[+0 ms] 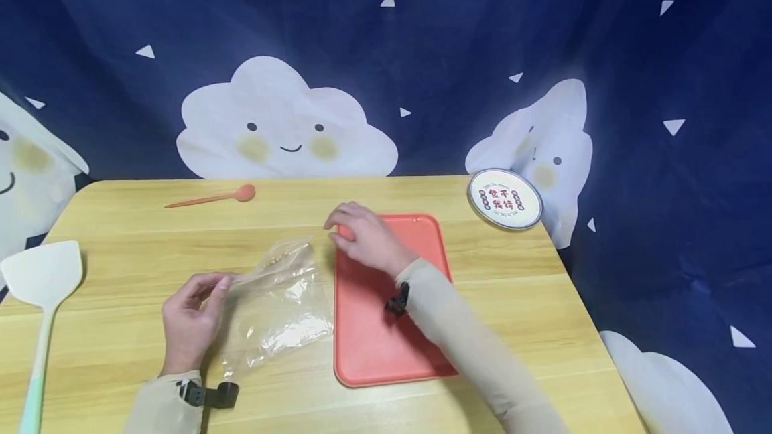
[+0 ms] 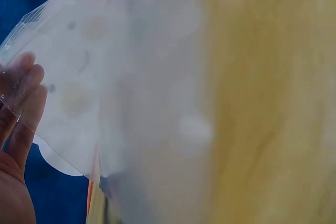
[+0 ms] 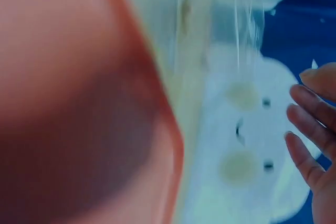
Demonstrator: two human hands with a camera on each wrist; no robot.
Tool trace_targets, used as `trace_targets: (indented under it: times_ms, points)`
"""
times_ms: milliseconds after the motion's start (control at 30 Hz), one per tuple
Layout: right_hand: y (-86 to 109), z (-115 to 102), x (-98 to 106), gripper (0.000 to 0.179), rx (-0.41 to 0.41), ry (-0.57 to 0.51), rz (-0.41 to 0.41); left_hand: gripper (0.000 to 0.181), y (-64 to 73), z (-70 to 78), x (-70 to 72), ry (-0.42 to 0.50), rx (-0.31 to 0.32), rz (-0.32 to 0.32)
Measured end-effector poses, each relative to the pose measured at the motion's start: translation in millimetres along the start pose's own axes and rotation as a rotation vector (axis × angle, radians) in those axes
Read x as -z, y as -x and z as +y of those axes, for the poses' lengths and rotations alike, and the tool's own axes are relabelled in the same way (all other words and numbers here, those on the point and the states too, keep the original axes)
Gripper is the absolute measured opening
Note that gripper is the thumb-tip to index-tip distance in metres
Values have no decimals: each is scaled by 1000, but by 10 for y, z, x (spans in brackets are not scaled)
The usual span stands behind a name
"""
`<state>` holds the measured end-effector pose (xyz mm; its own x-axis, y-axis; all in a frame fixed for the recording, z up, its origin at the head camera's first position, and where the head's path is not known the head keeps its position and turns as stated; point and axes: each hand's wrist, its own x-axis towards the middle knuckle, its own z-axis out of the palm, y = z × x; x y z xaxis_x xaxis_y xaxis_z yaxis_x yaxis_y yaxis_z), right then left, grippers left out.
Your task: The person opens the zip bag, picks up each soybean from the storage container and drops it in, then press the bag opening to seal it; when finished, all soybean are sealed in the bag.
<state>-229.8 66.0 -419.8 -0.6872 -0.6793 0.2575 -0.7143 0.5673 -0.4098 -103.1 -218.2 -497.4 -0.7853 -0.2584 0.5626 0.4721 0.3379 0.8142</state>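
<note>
A clear zip-top plastic bag [image 1: 280, 313] is held up on edge over the table, left of the red tray [image 1: 380, 327]. My left hand [image 1: 191, 317] pinches the bag's top left corner between thumb and fingers; in the left wrist view the fingers [image 2: 26, 114] show through the film. Small yellowish grains [image 1: 277, 258] show through near its upper edge. Over the tray's far left corner is my right hand [image 1: 370, 236], its fingertips close to the bag's other top corner. The right wrist view shows the right fingers [image 3: 310, 121] loosely spread, apart from the film.
A red spoon [image 1: 223, 196] lies at the table's back left, a white spatula with a green handle [image 1: 45, 280] at the left edge. An oval plate [image 1: 505, 199] with red characters stands at the back right corner. Tiny yellow grains [image 1: 416, 220] sit at the tray's far edge.
</note>
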Motion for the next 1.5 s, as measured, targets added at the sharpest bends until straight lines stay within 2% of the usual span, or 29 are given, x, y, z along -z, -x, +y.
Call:
trace_targets:
  times_ms: [267, 333, 533, 800, 933, 1133, 1500]
  points:
    - [248, 635, 369, 13, -90, 93, 30, 13, 7, -25, 12, 38, -2, 21]
    - [318, 779, 411, 12, -118, 124, 30, 13, 7, -27, 10, 42, -3, 20]
    - [493, 1085, 439, 12, -198, 220, -39, 13, -3, -20, 11, 50, -24, 13]
    - [565, 1235, 337, 9, -233, 261, -122, 12, 7, 43, 8, 36, -1, -2]
    - [575, 1254, 289, 8, -230, 310, -137, 14, 8, 41, 6, 55, -8, -6]
    - [564, 1292, 256, 7, -224, 352, -152, 13, -1, 2, 3, 26, -3, -15]
    - [558, 1316, 266, 5, -248, 310, -207, 13, 7, 3, 21, 44, -11, -19]
